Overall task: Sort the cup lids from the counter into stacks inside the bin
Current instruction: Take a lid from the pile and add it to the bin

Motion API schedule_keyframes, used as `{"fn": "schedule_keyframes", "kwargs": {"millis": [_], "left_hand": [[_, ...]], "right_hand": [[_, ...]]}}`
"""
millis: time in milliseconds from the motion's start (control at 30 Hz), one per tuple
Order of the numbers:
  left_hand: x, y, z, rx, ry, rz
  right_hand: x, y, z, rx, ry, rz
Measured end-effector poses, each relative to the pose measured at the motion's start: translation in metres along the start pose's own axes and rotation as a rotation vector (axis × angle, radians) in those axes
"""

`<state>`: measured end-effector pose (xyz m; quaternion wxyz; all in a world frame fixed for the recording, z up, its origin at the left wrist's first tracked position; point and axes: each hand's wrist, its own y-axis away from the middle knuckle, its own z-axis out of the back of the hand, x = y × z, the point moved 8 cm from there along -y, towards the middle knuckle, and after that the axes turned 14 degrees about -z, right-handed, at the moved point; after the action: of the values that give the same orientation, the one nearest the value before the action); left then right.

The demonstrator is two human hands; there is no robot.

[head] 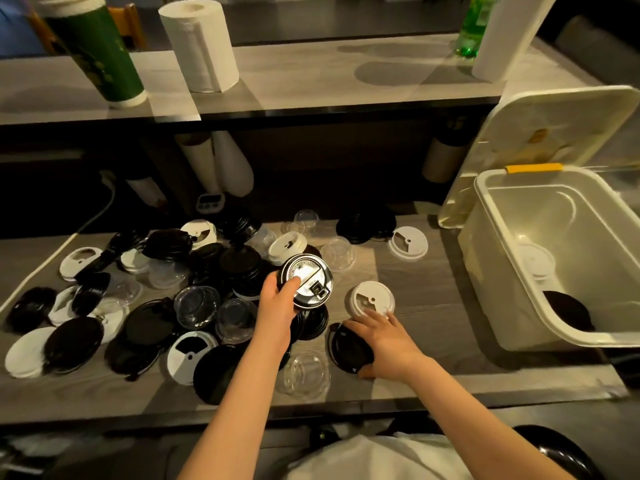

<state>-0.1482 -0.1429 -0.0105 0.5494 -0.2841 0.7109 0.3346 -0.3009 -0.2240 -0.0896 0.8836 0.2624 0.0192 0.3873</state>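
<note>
Several black, white and clear cup lids lie scattered over the grey counter (pixel 433 327). My left hand (pixel 277 306) grips a black lid (pixel 306 282) with a shiny top, lifted above a stack of black lids (pixel 313 322). My right hand (pixel 384 336) reaches with straight fingers over a flat black lid (pixel 348 349), its fingertips touching the rim of a white lid (pixel 372 297). The translucent bin (pixel 519 306) stands at the right and holds a white lid (pixel 536 259) and a black lid (pixel 568 310).
The bin's lid (pixel 554 126) leans upright behind it. A raised shelf at the back carries a green cup stack (pixel 100 53), a paper towel roll (pixel 201 43) and a green bottle (pixel 474 26). A small timer (pixel 209 202) and a white cable (pixel 100 209) sit at the counter's back.
</note>
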Motion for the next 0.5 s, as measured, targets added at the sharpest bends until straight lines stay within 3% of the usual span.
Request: {"fn": "schedule_keyframes", "kwargs": {"millis": [267, 500], "left_hand": [[-0.006, 0.007, -0.021, -0.028, 0.024, -0.014], [-0.038, 0.007, -0.102, 0.007, 0.127, -0.113]], "right_hand": [[-0.028, 0.017, 0.059, -0.181, -0.748, -0.030], [-0.098, 0.059, 0.143, -0.426, -1.023, -0.027]]}}
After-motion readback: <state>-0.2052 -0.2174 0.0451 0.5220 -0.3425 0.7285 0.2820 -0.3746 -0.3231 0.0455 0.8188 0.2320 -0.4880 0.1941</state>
